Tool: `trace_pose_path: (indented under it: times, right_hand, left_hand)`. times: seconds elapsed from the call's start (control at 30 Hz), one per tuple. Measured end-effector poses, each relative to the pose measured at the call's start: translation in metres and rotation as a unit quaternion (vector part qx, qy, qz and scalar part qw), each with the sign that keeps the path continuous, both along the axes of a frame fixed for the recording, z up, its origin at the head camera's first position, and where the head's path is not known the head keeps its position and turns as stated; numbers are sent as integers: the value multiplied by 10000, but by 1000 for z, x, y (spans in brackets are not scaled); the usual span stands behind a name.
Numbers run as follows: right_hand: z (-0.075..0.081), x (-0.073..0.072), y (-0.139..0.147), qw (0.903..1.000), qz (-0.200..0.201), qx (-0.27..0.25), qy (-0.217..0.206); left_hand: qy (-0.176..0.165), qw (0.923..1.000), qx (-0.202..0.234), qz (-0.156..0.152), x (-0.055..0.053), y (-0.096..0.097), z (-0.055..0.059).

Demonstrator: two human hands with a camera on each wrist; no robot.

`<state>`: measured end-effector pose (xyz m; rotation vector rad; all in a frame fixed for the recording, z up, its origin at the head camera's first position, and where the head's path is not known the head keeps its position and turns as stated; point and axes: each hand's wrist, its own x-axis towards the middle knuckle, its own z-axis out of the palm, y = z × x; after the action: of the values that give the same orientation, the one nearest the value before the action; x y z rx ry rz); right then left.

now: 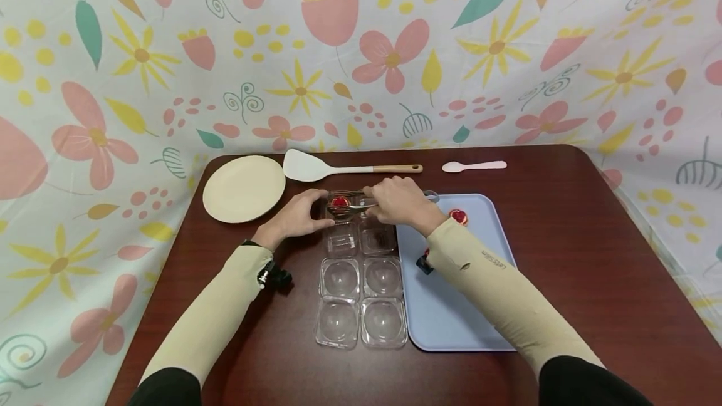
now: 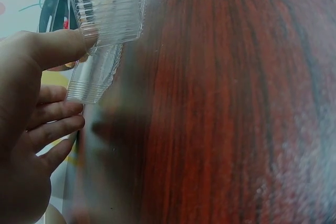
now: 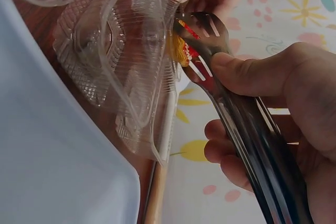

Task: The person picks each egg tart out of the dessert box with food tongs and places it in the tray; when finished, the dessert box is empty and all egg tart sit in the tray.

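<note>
My right hand [image 1: 397,202] grips metal tongs [image 3: 252,145], thumb pressed on one arm. Between the slotted tong ends is a small red-topped, golden-edged tart [image 3: 185,45], over the far left cup of a clear plastic container [image 1: 341,240] in the head view. At that container's left end, my left hand [image 1: 296,217] holds its edge, with the thumb [image 2: 63,48] on the ribbed clear plastic and the other fingers loosely extended. A second clear plastic container [image 1: 361,299], with round hollows, lies nearer me. What the left fingertips touch at the back is partly hidden.
A blue tray [image 1: 462,306] at the right bears a red-topped tart [image 1: 458,216]; another red bit shows beside my right wrist. Along the back lie a cream plate [image 1: 244,188], a white spatula [image 1: 307,166] and a pale spoon [image 1: 474,166]. Patterned cloth hangs behind the table.
</note>
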<state>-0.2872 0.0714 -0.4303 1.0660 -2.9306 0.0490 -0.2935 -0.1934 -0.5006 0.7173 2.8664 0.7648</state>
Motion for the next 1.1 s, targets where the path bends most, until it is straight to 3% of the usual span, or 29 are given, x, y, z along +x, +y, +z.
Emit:
trace_pose_path:
  times: [0.5,1.1]
  right_hand:
    - [11,9,21,9994,-55,-282,195]
    - [26,32,55,9984,-302,-414,252]
  left_hand:
    - [30,10000,17,-22,1,-1,1]
    - [76,9999,65,-23,1,-1,-1]
